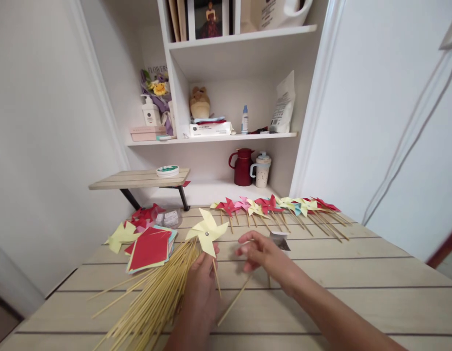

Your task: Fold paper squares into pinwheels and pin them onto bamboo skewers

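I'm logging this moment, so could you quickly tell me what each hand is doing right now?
Left hand: closed on the yellow pinwheel, holding it up.
Right hand: blurred, fingers loosely open, holding nothing visible.

Matt paper pinwheel [207,232], thin pale wooden sticks [156,297], and a matt, grooved wood-grain table [357,287].

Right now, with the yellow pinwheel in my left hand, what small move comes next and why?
Probably bring the right hand to the yellow pinwheel and steady its head. The left hand holds it upright by its stick, the right hand hovers open beside it, and finished pinwheels lie in a row behind.
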The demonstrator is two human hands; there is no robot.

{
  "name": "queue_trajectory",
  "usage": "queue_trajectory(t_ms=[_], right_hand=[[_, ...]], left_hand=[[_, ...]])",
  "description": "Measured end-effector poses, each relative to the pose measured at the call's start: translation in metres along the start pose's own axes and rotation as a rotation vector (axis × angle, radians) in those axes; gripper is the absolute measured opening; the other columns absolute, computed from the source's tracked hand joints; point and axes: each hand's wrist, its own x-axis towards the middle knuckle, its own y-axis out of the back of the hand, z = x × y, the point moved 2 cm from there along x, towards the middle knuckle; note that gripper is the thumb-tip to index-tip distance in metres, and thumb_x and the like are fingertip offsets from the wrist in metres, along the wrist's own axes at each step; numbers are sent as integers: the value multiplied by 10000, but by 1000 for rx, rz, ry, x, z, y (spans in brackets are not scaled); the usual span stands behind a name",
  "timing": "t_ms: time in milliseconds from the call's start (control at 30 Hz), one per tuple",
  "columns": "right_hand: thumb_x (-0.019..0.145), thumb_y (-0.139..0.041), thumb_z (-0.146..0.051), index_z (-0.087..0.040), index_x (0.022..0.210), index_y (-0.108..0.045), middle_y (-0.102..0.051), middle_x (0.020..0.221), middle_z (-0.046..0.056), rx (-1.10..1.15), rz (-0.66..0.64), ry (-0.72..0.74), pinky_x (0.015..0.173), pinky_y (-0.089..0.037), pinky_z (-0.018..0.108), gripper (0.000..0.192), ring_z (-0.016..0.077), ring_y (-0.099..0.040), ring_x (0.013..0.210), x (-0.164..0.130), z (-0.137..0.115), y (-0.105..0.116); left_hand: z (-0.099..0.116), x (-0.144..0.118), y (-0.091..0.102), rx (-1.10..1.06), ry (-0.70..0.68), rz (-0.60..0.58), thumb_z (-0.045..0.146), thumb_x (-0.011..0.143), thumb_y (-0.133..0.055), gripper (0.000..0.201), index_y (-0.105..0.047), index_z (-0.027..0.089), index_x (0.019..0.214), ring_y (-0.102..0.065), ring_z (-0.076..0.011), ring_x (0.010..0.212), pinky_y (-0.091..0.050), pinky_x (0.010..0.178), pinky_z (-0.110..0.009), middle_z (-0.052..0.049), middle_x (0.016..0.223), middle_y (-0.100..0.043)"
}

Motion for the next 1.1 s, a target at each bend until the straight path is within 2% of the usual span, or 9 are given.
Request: queue_trajectory(t_ms=[133,333,500,700,933,1100], right_hand=[[750,-715,-450,-210,897,-565,-601,751,-32,-72,-110,43,578,-464,266,319,124,-589,573,-8,8,-21],[782,-662,-306,-200,857,-665,-591,650,-21,-287,-96,106,578,-422,258,130,139,-540,581,-13,8,-29],[791,-652,-295,-188,846,-720,-660,690,10,-434,-60,144,594,-392,255,138,151,-542,624,-12,12,-29],[728,-699,-250,-211,879,-749,-739,781,11,-523,-22,130,609,-379,255,163,160,-587,661,-12,17,-33],[708,-705,-236,-232,734,-746,-745,705,2,-640,31,169,596,-361,263,49,176,-621,653,-13,21,-40],[717,-649,-208,-221,717,-744,-742,681,11,-603,49,168,589,-370,258,96,172,-626,630,-11,28,-41]], left_hand=[[4,-2,0,-32,-9,-7,172,726,-774,110,-742,171,831,-642,-126,800,-473,739,-225,-29,882,-727],[5,0,1,-81,7,-37,191,719,-793,154,-734,177,862,-636,-121,814,-475,728,-215,-29,922,-716],[1,3,1,-125,22,-102,170,791,-732,48,-728,187,836,-640,-109,869,-477,752,-191,-38,1024,-719],[-1,4,0,-153,52,-128,154,842,-687,102,-740,190,921,-651,-107,834,-501,760,-208,-48,1017,-719],[-4,-1,-3,-176,38,-171,136,836,-693,66,-748,169,850,-656,-118,849,-518,797,-210,-53,920,-708],[-5,1,-2,-215,22,-181,131,830,-704,77,-752,180,866,-656,-110,886,-511,802,-200,-50,978,-724]])
